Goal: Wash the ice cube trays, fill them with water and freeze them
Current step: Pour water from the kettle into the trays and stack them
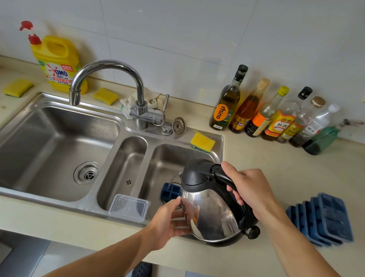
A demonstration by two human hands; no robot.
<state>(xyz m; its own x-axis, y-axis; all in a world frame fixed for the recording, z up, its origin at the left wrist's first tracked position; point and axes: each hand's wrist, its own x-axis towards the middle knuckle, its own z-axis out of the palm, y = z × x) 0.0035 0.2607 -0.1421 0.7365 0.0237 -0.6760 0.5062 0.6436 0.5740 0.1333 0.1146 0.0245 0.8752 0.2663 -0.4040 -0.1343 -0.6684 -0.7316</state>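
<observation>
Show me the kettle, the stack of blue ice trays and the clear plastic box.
kettle (212, 213), head view, its steel side.
stack of blue ice trays (333, 214), head view, the top tray.
clear plastic box (129, 207), head view, its middle.

We find ourselves in a home kitchen: a steel sink (41, 149) with a curved tap (109, 67) set into a beige counter (290, 167), white wall tiles (170, 19) behind, a yellow detergent bottle (56, 62), sponges (202, 142), and a row of oil and sauce bottles (267, 112).

The kettle (211, 212) hides most of the blue ice cube tray (170, 192) in the right basin (166, 159). I cannot tell whether its cells hold water.
</observation>
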